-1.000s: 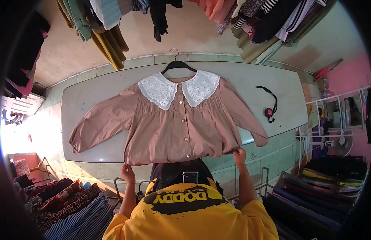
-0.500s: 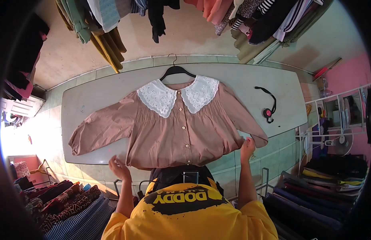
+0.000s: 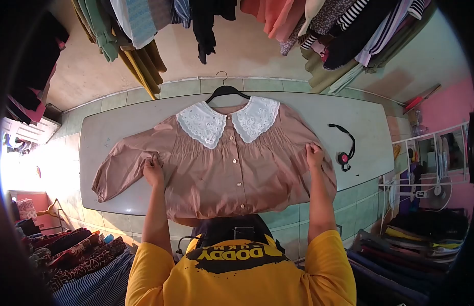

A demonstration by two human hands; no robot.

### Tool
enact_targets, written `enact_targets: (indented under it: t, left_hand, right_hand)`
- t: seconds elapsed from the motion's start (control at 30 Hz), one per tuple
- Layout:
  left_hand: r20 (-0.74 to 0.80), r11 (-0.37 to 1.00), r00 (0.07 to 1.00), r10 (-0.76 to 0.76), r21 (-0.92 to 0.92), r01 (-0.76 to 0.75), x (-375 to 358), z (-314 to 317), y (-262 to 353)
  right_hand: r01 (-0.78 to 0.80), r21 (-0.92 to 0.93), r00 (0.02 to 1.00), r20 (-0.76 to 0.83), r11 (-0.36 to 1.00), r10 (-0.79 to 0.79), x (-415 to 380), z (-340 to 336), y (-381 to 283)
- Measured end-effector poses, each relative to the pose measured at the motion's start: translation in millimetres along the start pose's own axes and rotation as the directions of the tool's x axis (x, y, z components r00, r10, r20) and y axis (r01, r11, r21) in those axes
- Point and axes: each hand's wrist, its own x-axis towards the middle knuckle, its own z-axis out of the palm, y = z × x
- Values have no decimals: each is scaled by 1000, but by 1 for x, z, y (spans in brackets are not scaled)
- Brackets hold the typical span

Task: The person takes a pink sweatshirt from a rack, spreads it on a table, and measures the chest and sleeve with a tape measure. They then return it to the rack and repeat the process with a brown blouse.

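A dusty-pink blouse (image 3: pixel 206 176) with a wide white lace collar (image 3: pixel 202 122) and a row of buttons lies front up, its hem hanging over the near table edge. A black hanger (image 3: pixel 225 92) sits in its neck. My left hand (image 3: pixel 153 170) pinches the fabric where the left-side sleeve meets the body. On the other side, my right hand (image 3: pixel 314 155) pinches the cloth at the right-side sleeve. That sleeve runs down beside my forearm, partly hidden.
The blouse rests on a grey table (image 3: pixel 369 107). On its right lies a black strap with a round red-centred piece (image 3: pixel 343 158). Garments hang (image 3: pixel 140 20) along the far wall. Clothes racks (image 3: pixel 89 265) stand at both sides near me, and a white metal frame (image 3: pixel 420 137) is on the right.
Both hands have moved up from the lower part of the blouse to the sleeves and grip the cloth there. The right-side sleeve has shifted inward.
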Motion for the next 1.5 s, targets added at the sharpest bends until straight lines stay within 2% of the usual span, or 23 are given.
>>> enact_targets:
  t: [0.03, 0.07, 0.13, 0.17, 0.2, 0.23, 0.27, 0.4, 0.47, 0.6, 0.67, 0.73, 0.77, 0.8, 0.87, 0.9, 0.97, 1.03, 1.1, 1.23, 1.33, 1.4, 1.5]
  left_hand:
    - [-20, 953, 988, 153, 268, -142, -3, -1, 5]
    - [-21, 952, 988, 151, 271, -140, -12, 1, 9]
    - [-132, 908, 945, 301, 343, -241, -37, 2, 11]
    - [-129, 907, 946, 297, 347, -238, -36, -5, 11]
    - [67, 897, 976, 209, 385, -218, -32, -12, 13]
    - [256, 881, 961, 102, 425, -207, -29, -20, 17]
    - [292, 867, 952, 92, 447, -221, -28, -23, 31]
    - [218, 909, 957, 192, 328, -257, -33, -24, 22]
    - [130, 949, 954, 270, 132, -286, -46, -29, 17]
    - [35, 917, 940, 340, 210, -340, -84, -51, -24]
    - [12, 933, 959, 282, 231, -277, -96, -62, -41]
    - [-47, 940, 953, 300, 185, -286, -108, -70, -43]
    - [-108, 945, 944, 312, 141, -296, -112, -74, -44]
    - [-110, 944, 942, 316, 141, -300, -117, -78, -51]
    - [76, 971, 970, 233, 33, -236, -127, -87, -65]
    - [70, 972, 971, 229, 42, -232, -128, -88, -72]
    - [62, 933, 938, 342, 94, -346, -128, -90, -69]
    - [77, 957, 957, 279, 65, -284, -129, -89, -71]
    - [90, 949, 953, 288, 103, -297, -127, -82, -82]
    - [83, 931, 953, 293, 201, -304, -123, -85, -76]
    - [-17, 929, 979, 202, 321, -186, -106, -93, -75]
    - [30, 920, 980, 197, 340, -195, -107, -93, -83]
    - [83, 918, 974, 213, 324, -228, -109, -96, -74]
  right_hand:
    - [100, -246, 995, 4, 964, -103, -1, 1, -7]
    - [101, -245, 995, 7, 964, -103, -6, 6, -13]
    - [132, -380, 984, -63, 915, -168, -23, 12, -18]
    - [132, -382, 984, -57, 914, -166, -21, 11, -16]
    - [112, -400, 990, -36, 910, -138, -16, 9, -13]
    - [92, -419, 994, -16, 903, -108, -13, 8, -12]
    - [90, -420, 995, -8, 903, -102, -9, 10, -12]
    - [125, -393, 992, 28, 911, -124, -15, 3, -10]
    - [138, -373, 985, -47, 917, -167, -32, -8, -21]
    - [98, -380, 975, -150, 920, -165, -97, -25, -10]
    - [111, -391, 963, -184, 914, -196, -121, -31, -2]
    - [102, -314, 920, -331, 944, -209, -136, -36, -1]
    - [98, -313, 919, -336, 945, -207, -144, -39, 4]
    - [86, -321, 936, -298, 943, -187, -150, -42, 11]
    - [71, -280, 955, -258, 957, -146, -160, -42, 19]
    - [74, -275, 957, -250, 959, -146, -161, -42, 24]
    - [95, -377, 968, -182, 922, -174, -159, -43, 27]
    - [84, -373, 971, -177, 924, -160, -157, -40, 30]
    - [70, -523, 984, -102, 850, -144, -153, -39, 33]
    - [84, -514, 986, -84, 854, -147, -144, -44, 42]
    - [-17, -483, 981, -177, 876, -79, -129, -58, 50]
    - [57, -483, 982, -131, 874, -136, -130, -60, 51]
    - [52, -418, 992, -86, 907, -96, -136, -61, 54]
